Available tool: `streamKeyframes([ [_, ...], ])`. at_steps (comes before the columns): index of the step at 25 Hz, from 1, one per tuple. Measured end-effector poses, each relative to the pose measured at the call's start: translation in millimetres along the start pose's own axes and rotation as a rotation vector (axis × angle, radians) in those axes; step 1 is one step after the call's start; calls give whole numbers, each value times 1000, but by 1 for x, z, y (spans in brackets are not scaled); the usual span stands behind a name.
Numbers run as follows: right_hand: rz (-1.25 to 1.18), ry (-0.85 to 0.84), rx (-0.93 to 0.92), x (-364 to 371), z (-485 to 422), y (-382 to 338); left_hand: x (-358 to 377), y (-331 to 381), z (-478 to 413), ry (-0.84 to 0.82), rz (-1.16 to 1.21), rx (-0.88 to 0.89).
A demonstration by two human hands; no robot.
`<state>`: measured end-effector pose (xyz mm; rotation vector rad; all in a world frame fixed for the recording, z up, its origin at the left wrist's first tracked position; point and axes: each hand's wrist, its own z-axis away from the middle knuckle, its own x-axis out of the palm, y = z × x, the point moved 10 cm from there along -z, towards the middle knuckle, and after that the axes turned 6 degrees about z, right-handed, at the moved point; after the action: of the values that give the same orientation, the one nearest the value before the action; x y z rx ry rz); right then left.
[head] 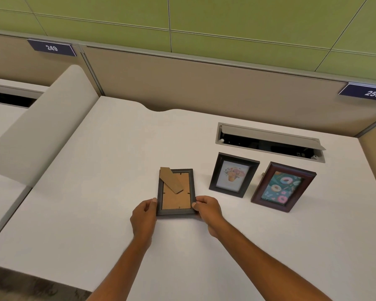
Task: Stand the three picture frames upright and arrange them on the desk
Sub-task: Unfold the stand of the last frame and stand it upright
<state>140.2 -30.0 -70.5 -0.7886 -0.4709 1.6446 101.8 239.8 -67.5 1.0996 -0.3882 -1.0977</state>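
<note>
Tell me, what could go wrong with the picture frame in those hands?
The dark frame lies face down, pinched at its near corners by the left hand and right hand. Its cardboard stand sits swung out crooked, so it might buckle or let the frame tip once upright. The flower frame stands close on the right; a wide turn could knock it into the donut frame.

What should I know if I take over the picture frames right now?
Left hand and right hand grip the two sides of the black frame. It lies face down on the white desk, cardboard stand showing.
Done: the flower picture frame and the doughnut picture frame stand upright to the right, side by side.
Left: stand the black frame up and line it up with the others.
</note>
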Motion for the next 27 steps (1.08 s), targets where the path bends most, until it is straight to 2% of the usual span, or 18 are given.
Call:
streamKeyframes([
  [7,-210,-64,60,1,3,-10,0,7,-7,-100,80,68],
  [13,-274,-128,76,-3,12,-20,7,40,-13,-213,-147,293],
  [15,-274,-137,81,-6,15,-22,15,54,-9,-285,-257,424],
  [18,-275,-161,81,-9,22,-26,27,83,5,-365,-375,757],
  [20,-287,-178,79,-12,27,-31,31,92,12,-379,-397,874],
  [27,-288,-220,-32,-20,36,-61,36,102,15,-367,-233,851],
])
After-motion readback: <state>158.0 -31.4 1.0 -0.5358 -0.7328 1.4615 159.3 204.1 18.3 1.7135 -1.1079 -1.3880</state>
